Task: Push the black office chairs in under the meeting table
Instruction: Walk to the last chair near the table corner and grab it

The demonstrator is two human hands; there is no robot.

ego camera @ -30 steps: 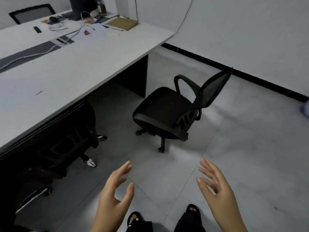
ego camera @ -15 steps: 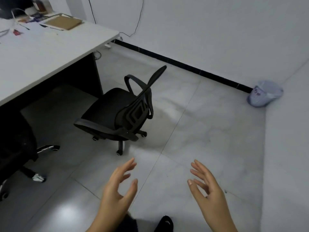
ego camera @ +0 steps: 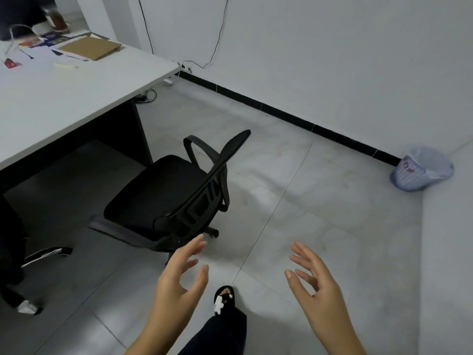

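A black office chair (ego camera: 163, 190) with a mesh back and two armrests stands on the tiled floor, clear of the white meeting table (ego camera: 76, 93), its seat facing the table end. Its backrest points toward me. My left hand (ego camera: 179, 280) is open, fingertips just short of the chair's near armrest, touching nothing. My right hand (ego camera: 320, 285) is open too, over bare floor to the right of the chair. A second black chair (ego camera: 12, 254) shows only partly at the left edge, tucked under the table.
Brown cardboard (ego camera: 92, 48), papers and a jar (ego camera: 57, 21) lie on the table's far end. A pale waste bin (ego camera: 422, 170) stands in the right corner by the wall. Cables hang on the back wall. My foot (ego camera: 224, 299) is on the floor between my hands.
I have stepped closer and turned right, so the chair looms larger and nearer. Both hands stay open and raised; the left one now nearly reaches the armrest.
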